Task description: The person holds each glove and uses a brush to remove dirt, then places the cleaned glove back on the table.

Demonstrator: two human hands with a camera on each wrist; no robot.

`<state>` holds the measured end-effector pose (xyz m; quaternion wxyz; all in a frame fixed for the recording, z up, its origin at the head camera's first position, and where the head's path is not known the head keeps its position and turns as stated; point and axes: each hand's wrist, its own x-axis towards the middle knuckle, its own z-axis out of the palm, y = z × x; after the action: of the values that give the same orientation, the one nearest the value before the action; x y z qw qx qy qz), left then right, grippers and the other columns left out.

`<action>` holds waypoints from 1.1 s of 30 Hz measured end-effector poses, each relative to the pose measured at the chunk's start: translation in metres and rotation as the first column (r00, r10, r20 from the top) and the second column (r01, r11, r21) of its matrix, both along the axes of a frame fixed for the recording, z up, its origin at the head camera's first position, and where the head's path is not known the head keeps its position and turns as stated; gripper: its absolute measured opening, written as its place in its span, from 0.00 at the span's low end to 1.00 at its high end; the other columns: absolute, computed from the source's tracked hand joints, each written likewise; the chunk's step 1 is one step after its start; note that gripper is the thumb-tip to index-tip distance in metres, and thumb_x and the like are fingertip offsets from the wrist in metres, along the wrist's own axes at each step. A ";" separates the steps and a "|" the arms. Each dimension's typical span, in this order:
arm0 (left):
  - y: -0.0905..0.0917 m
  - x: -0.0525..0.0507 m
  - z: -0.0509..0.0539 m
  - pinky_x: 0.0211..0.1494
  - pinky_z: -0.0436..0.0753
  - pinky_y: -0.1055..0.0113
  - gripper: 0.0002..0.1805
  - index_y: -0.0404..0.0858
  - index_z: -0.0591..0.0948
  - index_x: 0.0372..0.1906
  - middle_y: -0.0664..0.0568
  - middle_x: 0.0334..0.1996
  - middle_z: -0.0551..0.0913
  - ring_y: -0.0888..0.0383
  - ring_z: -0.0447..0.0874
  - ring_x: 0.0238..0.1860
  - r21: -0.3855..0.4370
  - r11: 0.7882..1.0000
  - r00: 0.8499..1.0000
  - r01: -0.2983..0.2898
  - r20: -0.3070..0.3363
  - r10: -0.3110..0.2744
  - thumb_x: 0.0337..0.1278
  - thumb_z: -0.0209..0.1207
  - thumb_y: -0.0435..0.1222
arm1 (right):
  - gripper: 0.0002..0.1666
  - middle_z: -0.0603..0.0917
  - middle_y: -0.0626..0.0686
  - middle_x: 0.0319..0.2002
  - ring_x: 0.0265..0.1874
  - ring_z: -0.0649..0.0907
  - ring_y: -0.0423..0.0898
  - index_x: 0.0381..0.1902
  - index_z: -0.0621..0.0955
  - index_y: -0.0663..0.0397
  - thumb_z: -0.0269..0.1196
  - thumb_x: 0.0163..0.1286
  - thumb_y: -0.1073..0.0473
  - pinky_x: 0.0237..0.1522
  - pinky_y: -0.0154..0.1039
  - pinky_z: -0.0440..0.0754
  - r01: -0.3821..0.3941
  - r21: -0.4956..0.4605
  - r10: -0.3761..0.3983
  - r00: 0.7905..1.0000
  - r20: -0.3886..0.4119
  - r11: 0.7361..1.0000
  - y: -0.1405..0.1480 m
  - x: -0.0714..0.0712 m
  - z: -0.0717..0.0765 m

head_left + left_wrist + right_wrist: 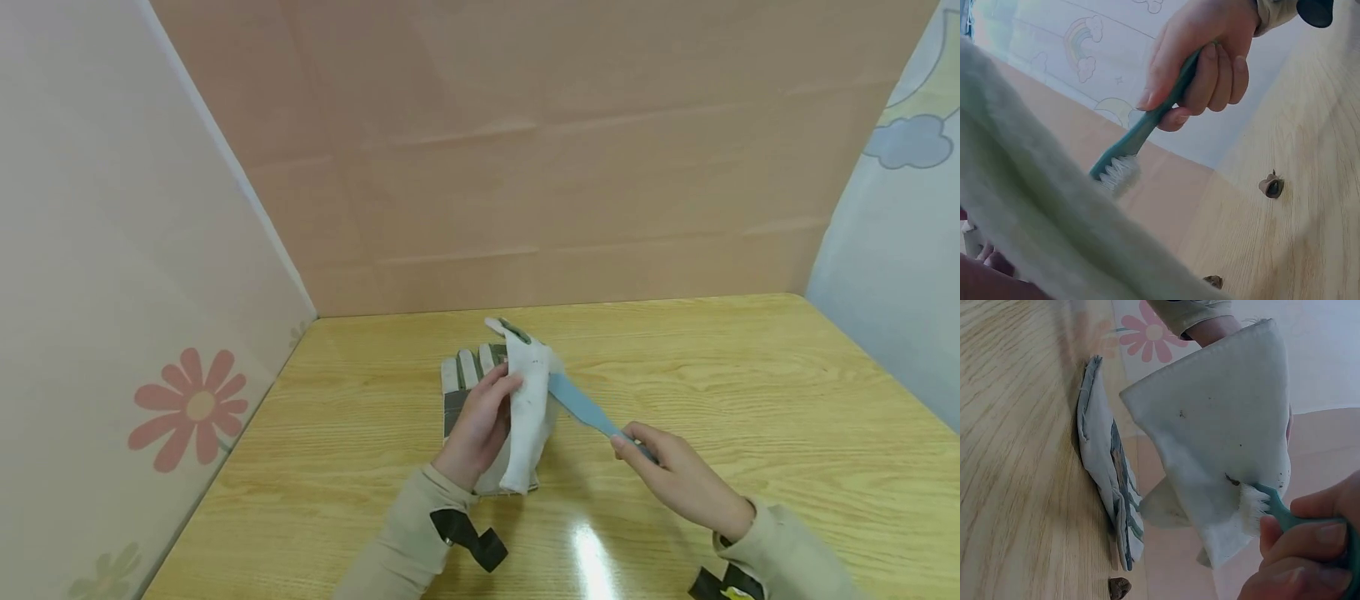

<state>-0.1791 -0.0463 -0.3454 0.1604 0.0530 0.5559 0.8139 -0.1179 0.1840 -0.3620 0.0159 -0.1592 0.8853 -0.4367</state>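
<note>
A white work glove with green parts [529, 417] hangs raised over the table, gripped by my left hand [476, 425] at its left side. Dark specks and a small dark smudge mark its white face in the right wrist view. My right hand [682, 479] holds the handle of a blue-green brush [583, 406]. The brush's white bristles [1251, 508] meet the glove's face beside the smudge. Under the left hand, a second glove [454, 404], white with grey and green, lies flat on the table. The left fingers behind the raised glove are mostly hidden.
Small brown clumps lie on the wooden table [315, 467], one clump [1271, 186] showing in the left wrist view and another [1120, 588] in the right wrist view. A brown panel [525, 167] stands behind, with patterned walls at both sides.
</note>
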 end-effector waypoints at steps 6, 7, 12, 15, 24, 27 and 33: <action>0.005 0.000 -0.002 0.51 0.73 0.70 0.23 0.30 0.65 0.63 0.57 0.41 0.77 0.67 0.76 0.41 -0.041 0.999 0.999 0.018 -0.041 -0.020 0.65 0.46 0.34 | 0.15 0.56 0.40 0.12 0.10 0.54 0.31 0.30 0.74 0.55 0.47 0.75 0.54 0.12 0.32 0.60 0.016 -0.010 -0.016 1.000 0.012 1.000 0.005 0.005 0.004; 0.006 0.000 -0.002 0.52 0.73 0.70 0.23 0.31 0.65 0.64 0.56 0.43 0.76 0.67 0.76 0.42 -0.038 0.999 0.999 0.024 -0.038 -0.025 0.65 0.46 0.34 | 0.15 0.56 0.40 0.12 0.10 0.54 0.32 0.31 0.74 0.55 0.47 0.75 0.54 0.12 0.32 0.60 0.026 -0.010 -0.026 1.000 0.010 1.000 0.007 0.006 0.006; 0.014 -0.005 -0.001 0.45 0.76 0.73 0.23 0.33 0.62 0.65 0.54 0.43 0.75 0.68 0.77 0.39 -0.028 0.998 0.999 0.048 0.016 -0.047 0.67 0.44 0.32 | 0.14 0.57 0.39 0.11 0.09 0.54 0.31 0.32 0.75 0.53 0.46 0.75 0.56 0.11 0.33 0.61 0.119 -0.005 -0.119 0.990 -0.078 0.993 0.019 0.016 0.017; 0.022 -0.008 0.000 0.41 0.77 0.74 0.22 0.33 0.63 0.65 0.56 0.39 0.75 0.69 0.77 0.35 -0.029 0.997 0.997 0.071 0.044 -0.070 0.68 0.43 0.31 | 0.13 0.55 0.40 0.12 0.08 0.54 0.33 0.32 0.74 0.51 0.46 0.75 0.56 0.11 0.33 0.60 0.186 -0.008 -0.185 0.974 -0.128 0.983 0.025 0.023 0.024; 0.067 -0.020 0.017 0.41 0.76 0.70 0.23 0.34 0.64 0.63 0.45 0.51 0.75 0.63 0.77 0.38 -0.056 0.985 0.986 0.165 0.036 -0.163 0.63 0.43 0.26 | 0.09 0.58 0.47 0.09 0.05 0.55 0.40 0.35 0.73 0.48 0.47 0.74 0.62 0.09 0.32 0.58 0.308 -0.092 -0.321 0.917 -0.237 0.947 0.041 0.038 0.031; 0.090 -0.024 0.019 0.43 0.76 0.68 0.24 0.38 0.65 0.64 0.42 0.56 0.74 0.61 0.78 0.41 -0.017 0.980 0.980 0.198 0.038 -0.197 0.62 0.44 0.25 | 0.10 0.59 0.47 0.08 0.04 0.56 0.42 0.35 0.73 0.49 0.46 0.73 0.66 0.09 0.31 0.57 0.298 -0.161 -0.333 0.899 -0.283 0.941 0.042 0.041 0.034; 0.135 -0.037 -0.005 0.49 0.77 0.61 0.23 0.40 0.68 0.61 0.44 0.53 0.77 0.56 0.78 0.47 -0.040 0.977 0.973 0.211 0.099 -0.206 0.61 0.46 0.25 | 0.09 0.59 0.48 0.08 0.05 0.56 0.42 0.35 0.74 0.53 0.47 0.72 0.68 0.08 0.30 0.56 0.290 -0.207 -0.343 0.889 -0.304 0.934 0.036 0.041 0.036</action>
<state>-0.2165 0.0891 -0.3499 0.2724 0.0685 0.5594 0.7798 -0.0767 0.2201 -0.3259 -0.2188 -0.0851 0.8520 -0.4679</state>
